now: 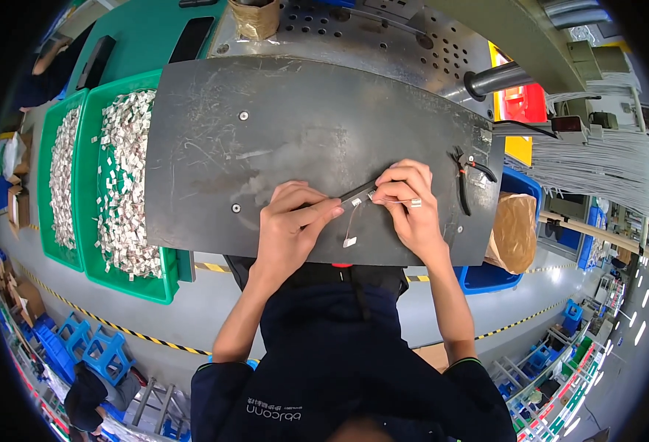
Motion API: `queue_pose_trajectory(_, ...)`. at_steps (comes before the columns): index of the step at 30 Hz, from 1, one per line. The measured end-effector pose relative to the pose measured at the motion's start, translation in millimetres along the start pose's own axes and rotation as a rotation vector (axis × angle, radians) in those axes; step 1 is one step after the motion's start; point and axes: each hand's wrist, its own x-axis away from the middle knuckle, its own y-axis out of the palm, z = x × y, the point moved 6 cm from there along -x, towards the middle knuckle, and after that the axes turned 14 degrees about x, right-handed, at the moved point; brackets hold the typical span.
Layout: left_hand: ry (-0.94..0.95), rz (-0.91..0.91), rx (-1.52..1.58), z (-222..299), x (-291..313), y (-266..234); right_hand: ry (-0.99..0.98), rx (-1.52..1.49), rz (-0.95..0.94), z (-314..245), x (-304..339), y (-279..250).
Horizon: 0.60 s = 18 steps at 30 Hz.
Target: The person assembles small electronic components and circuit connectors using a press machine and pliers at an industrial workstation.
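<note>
Over the dark grey work board (206, 158), my left hand (292, 219) pinches one end of a narrow dark bar (357, 190) between thumb and fingers. At the bar's other end is my right hand (411, 202), its fingertips closed on a thin wire. One small white connector (416, 202) on a wire sticks out across the right fingers. Another white connector (350, 241) hangs from a thin reddish wire below the bar, and a third small white piece (357, 202) sits against the bar. My right fingertips partly hide the bar's far end.
Small cutting pliers (463, 180) lie on the board at the right. Left of it stand two green trays (169, 283) full of small white connectors. A blue bin (479, 281) with brown paper (514, 234) is at the right. Behind the board is a perforated metal plate (383, 44).
</note>
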Motion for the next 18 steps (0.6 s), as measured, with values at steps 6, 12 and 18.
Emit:
queue_pose_trajectory(6, 0.009, -0.007, -0.016, 0, 0, -1, 0.107, -0.072, -0.066, 5, -2, 4)
queue_pose_trajectory(12, 0.014, 0.012, -0.045, 3, 1, -1, 0.119, -0.152, -0.098, 5, 1, 1)
queue_pose_trajectory(18, 0.065, -0.023, -0.120, 7, 2, 5, 0.216, -0.471, -0.150, 24, 7, 0)
